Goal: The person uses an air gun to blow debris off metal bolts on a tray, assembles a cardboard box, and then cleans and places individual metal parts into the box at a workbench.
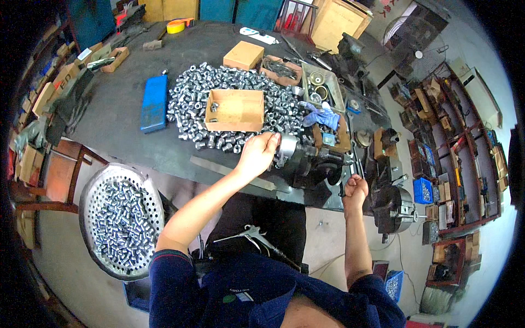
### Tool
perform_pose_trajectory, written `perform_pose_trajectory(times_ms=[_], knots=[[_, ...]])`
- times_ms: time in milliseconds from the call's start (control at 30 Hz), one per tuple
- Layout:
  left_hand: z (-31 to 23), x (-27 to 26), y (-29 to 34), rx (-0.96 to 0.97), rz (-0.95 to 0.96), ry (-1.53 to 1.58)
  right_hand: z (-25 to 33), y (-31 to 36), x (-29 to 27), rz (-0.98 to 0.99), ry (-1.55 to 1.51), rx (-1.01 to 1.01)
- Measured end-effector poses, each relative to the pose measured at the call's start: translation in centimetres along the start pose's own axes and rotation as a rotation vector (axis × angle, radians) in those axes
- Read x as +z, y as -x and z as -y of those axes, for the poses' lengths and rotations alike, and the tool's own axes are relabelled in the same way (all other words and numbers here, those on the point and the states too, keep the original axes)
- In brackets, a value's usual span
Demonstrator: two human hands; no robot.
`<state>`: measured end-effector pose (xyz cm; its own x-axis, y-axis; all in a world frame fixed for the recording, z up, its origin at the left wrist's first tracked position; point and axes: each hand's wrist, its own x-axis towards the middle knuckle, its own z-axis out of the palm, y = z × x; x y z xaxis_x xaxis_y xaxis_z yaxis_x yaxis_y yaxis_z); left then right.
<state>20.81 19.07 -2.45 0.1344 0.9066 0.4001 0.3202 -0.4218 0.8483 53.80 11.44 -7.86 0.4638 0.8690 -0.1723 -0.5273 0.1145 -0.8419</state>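
Note:
My left hand is closed at the face of a round metal chuck on a small bench machine. Its fingertips touch the chuck's near-left side; whatever they pinch is hidden. My right hand makes a fist round a dark lever at the machine's right end. Behind the chuck, a wide heap of shiny metal fittings covers the middle of the table. An open cardboard box sits on that heap with a few fittings inside.
A perforated metal bowl full of fittings stands at the left, below the table edge. A blue box lies beside the heap. Blue gloves rest by a parts tray. An air blow gun hangs before me. Shelves line the right wall.

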Motion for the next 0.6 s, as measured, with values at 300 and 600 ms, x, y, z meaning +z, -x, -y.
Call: perform_pose_trajectory(times_ms=[300,600], knots=[[-0.9,-1.1,-0.9,-0.108,0.153,0.047,-1.7,-10.9,2.6,-0.074,0.460,-0.415],[-1.2,-2.0,-0.5,-0.231,0.192,0.159,3.7,1.1,3.2,0.180,0.015,-0.449]])
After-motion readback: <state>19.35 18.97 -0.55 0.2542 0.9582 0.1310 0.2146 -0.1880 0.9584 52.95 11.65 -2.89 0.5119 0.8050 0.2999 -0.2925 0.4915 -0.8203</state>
